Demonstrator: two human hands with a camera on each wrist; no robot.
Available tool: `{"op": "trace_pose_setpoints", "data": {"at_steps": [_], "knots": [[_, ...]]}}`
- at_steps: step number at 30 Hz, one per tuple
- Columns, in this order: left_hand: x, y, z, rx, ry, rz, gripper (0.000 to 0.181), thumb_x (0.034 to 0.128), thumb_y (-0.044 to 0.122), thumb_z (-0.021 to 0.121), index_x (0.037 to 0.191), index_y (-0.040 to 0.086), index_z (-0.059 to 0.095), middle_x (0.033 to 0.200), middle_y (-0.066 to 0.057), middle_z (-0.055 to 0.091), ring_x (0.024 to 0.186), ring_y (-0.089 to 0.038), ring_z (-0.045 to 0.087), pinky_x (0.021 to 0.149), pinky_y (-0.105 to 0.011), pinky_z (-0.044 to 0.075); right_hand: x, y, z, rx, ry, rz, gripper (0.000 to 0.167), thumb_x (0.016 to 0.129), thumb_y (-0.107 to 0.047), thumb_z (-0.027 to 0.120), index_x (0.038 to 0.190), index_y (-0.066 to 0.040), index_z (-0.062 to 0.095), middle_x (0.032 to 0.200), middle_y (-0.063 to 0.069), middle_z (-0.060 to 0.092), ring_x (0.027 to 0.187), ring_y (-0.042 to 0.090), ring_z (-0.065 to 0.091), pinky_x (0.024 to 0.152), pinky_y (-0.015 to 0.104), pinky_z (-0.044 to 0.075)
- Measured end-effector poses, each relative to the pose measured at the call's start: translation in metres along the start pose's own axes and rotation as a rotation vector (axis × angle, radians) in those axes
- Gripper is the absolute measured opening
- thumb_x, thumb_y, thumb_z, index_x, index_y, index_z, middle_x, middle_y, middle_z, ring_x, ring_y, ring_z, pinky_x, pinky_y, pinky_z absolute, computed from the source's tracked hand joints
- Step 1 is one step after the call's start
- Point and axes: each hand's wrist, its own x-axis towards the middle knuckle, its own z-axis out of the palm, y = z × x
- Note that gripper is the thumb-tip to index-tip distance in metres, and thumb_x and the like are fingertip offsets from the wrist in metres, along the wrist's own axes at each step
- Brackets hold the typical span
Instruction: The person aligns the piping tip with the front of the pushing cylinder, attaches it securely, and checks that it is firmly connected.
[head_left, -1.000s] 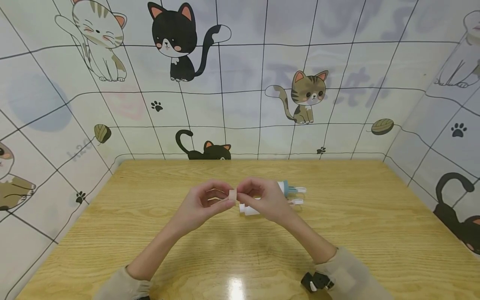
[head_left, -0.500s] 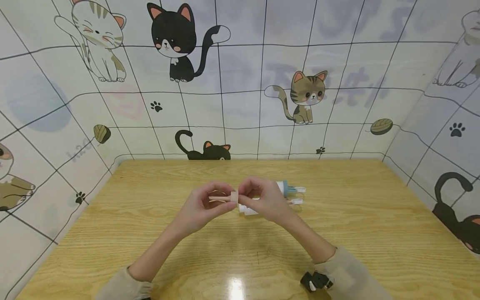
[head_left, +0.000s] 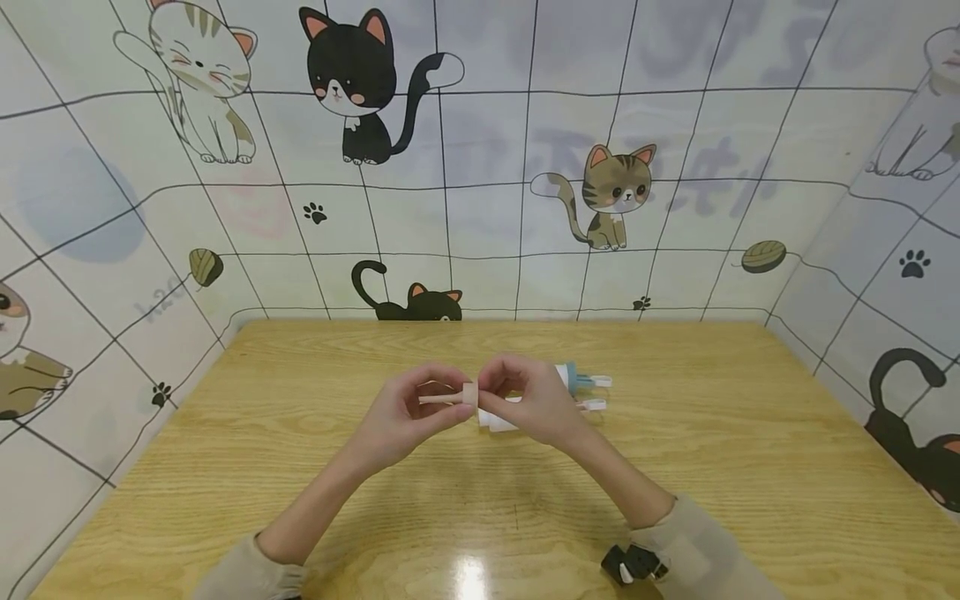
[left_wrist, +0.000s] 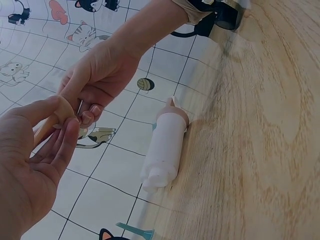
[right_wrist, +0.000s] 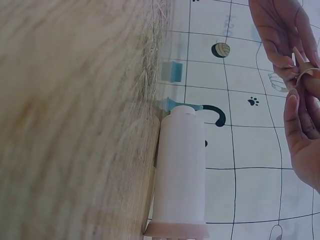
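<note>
My left hand [head_left: 401, 417] pinches a small beige nozzle cap [head_left: 469, 393] between thumb and fingers. Its thin spout [head_left: 438, 399] points left, back toward the palm. My right hand [head_left: 536, 400] meets the cap from the other side, its thumb and finger pinching at the wide open rim. In the left wrist view the cap [left_wrist: 62, 111] sits between both sets of fingertips. The right wrist view shows its ring-shaped rim [right_wrist: 306, 75], with a right finger at the opening. Anything inside the cap is hidden.
On the wooden table [head_left: 375, 517], just behind my right hand, lie white bottles: one with a blue collar [head_left: 572, 377], another with a pinkish collar [left_wrist: 172, 116]. Small teal pieces [right_wrist: 175, 71] lie farther left. A cat-patterned sheet [head_left: 487, 217] surrounds the table's back and sides.
The cap's spout has swung into clear view and now points left; one second ago mostly the round base showed. Both hands have shifted slightly to the right.
</note>
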Motion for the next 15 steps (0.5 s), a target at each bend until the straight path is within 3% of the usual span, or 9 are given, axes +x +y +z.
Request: {"op": "trace_pose_setpoints", "data": {"at_steps": [8, 15], "knots": [[0.0003, -0.0005, -0.0012, -0.013, 0.004, 0.015, 0.027, 0.0902, -0.004, 0.073, 0.116, -0.002, 0.064, 0.111, -0.014, 0.065, 0.11, -0.028, 0.067, 0.096, -0.044, 0.056, 0.0002, 0.0015, -0.0007, -0.006, -0.014, -0.006, 0.006, 0.091, 0.003, 0.071, 0.093, -0.002, 0.068, 0.084, 0.004, 0.067, 0.072, 0.017, 0.063, 0.068, 0.029, 0.058], [-0.0002, 0.001, -0.0013, -0.028, 0.013, -0.008, 0.03, 0.09, -0.003, 0.073, 0.118, -0.003, 0.063, 0.11, -0.012, 0.066, 0.107, -0.027, 0.068, 0.092, -0.041, 0.058, 0.0002, -0.0001, -0.0012, -0.023, -0.012, -0.027, 0.006, 0.092, 0.003, 0.07, 0.095, -0.002, 0.068, 0.086, 0.002, 0.069, 0.073, 0.016, 0.064, 0.068, 0.029, 0.059]]}}
